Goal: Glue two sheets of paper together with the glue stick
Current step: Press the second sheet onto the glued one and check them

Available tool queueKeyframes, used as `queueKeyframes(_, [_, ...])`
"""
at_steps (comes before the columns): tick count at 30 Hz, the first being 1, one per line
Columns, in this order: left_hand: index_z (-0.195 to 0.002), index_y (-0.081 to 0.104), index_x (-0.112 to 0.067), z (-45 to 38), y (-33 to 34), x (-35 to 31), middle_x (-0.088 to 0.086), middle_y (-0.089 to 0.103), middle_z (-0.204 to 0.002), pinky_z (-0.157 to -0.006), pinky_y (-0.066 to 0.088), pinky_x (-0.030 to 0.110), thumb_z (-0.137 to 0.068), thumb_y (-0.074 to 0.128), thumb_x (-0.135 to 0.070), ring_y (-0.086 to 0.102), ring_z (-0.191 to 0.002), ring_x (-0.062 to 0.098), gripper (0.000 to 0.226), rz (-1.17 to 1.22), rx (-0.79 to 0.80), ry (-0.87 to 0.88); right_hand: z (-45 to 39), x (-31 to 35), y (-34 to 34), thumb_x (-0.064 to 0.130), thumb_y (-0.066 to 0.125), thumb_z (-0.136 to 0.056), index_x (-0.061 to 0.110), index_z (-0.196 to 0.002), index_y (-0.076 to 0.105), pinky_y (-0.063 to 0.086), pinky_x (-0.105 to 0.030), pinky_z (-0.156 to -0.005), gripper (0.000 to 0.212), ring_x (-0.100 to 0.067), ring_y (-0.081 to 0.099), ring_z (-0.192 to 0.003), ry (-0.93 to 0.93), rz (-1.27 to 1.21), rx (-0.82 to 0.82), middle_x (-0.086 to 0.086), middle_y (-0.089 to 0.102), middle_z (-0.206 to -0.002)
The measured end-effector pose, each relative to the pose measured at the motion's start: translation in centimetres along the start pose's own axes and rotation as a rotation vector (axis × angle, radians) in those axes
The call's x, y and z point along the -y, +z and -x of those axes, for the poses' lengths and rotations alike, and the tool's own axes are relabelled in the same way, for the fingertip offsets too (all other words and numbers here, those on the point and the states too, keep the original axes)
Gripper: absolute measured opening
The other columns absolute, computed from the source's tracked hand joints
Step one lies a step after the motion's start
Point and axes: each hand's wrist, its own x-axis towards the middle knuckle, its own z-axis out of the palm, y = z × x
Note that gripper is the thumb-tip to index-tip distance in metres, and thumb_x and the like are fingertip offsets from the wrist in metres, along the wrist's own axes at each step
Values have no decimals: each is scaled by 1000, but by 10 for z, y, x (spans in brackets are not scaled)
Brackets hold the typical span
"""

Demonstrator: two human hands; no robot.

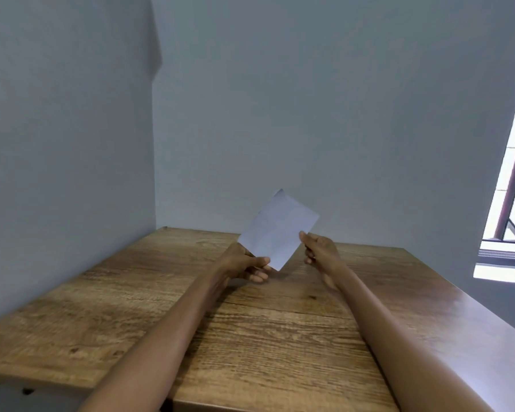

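White paper (275, 230) pinched by our left hand (244, 263) at lower edge, our right hand (318, 248) gripping right edge, held tilted above wooden table (265, 337). Grey wall (309, 114) behind; window (512, 188) cut off right. One sheet or two, we cannot tell.

Paper (277, 230) possibly two sheets; the view cannot tell.

We find no text, label, brand, number or sign that can be read anywhere; the paper (277, 230) near the middle of the frame shows only faint marks, too blurred to make out.
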Motion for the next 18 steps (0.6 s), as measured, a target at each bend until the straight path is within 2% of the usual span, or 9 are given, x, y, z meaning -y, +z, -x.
queueKeyframes(3, [-109, 51, -16, 0, -5, 0, 9, 74, -67, -50, 57, 24, -79, 73, -6, 70, -55, 17, 39, -1, 34, -46, -3, 4, -10, 28, 58, -93, 10, -103, 67, 36, -19, -48, 23, -6, 31, -52, 0, -107, -91, 2, 39, -70])
queueKeyframes(7, [-110, 51, -15, 2, -9, 1, 10, 74, -71, -50, 56, 23, -78, 75, -8, 70, -57, 17, 41, -25, 32, -71, -2, 9, -18, 27, 60, -91, 12, -110, 68, 41, -19, -51, 25, -5, 34, -52, -17, -200, -172, 5, 39, -64])
queueKeyframes(10, [-119, 52, -9, 2, -11, 2, 11, 72, -82, -48, 55, 24, -81, 72, -13, 69, -56, 15, 44, -21, -51, -42, -1, 9, -22, 23, 65, -85, 9, -100, 72, 46, -20, -56, 21, -6, 43, -57, -26, -167, -194, 4, 45, -65])
queueKeyframes(13, [-123, 50, -13, 2, -18, 3, 9, 69, -84, -46, 52, 25, -85, 67, -18, 65, -51, 12, 42, 9, -168, -29, -3, 3, -16, 20, 64, -87, 1, -106, 69, 51, -24, -65, 28, -11, 53, -66, -13, -50, -152, -3, 56, -77])
queueKeyframes(16, [-127, 44, -14, 3, -22, 3, 11, 67, -94, -44, 49, 24, -88, 62, -16, 64, -52, 12, 43, -36, -190, -10, -1, 4, -10, 37, 57, -91, 3, -111, 64, 54, -28, -71, 40, -14, 58, -76, 12, -110, -144, -4, 58, -88])
queueKeyframes(18, [-129, 42, -15, 4, -21, 3, 12, 67, -100, -42, 49, 23, -89, 62, -16, 64, -51, 11, 44, -68, -174, 15, 1, 5, -10, 50, 55, -88, 5, -113, 61, 53, -29, -75, 52, -15, 57, -77, 55, -134, -60, -3, 56, -89])
